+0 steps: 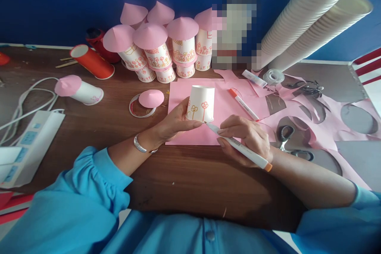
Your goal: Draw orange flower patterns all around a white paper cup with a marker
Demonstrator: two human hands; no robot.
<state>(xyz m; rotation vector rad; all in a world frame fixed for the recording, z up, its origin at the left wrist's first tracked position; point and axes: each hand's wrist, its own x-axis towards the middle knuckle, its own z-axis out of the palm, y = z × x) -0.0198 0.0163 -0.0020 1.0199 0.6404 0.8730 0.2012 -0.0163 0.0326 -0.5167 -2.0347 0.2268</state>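
Observation:
My left hand (180, 118) is closed around the lower left side of an upside-down white paper cup (202, 97). Flowers in orange-red and mustard are drawn near the cup's rim. In my right hand (248, 137) is a white marker pen (250, 155) with an orange end, its tip at the cup's lower edge. Beneath the cup lies pink paper (181, 135). Another marker, white with a red-orange cap (244, 105), rests on this paper to the right. A small pink paper cone (151, 98) sits left of the cup, partly over a tape roll (135, 107).
Several decorated cup towers with pink cone roofs (150, 37) stand at the back. Tall stacks of paper cups (309, 16) lean at right. Scissors (284, 137) lie among pink cut-offs (327, 123). At left are a power strip (38, 147), an orange cup (93, 61) and a cone-topped cup (86, 92).

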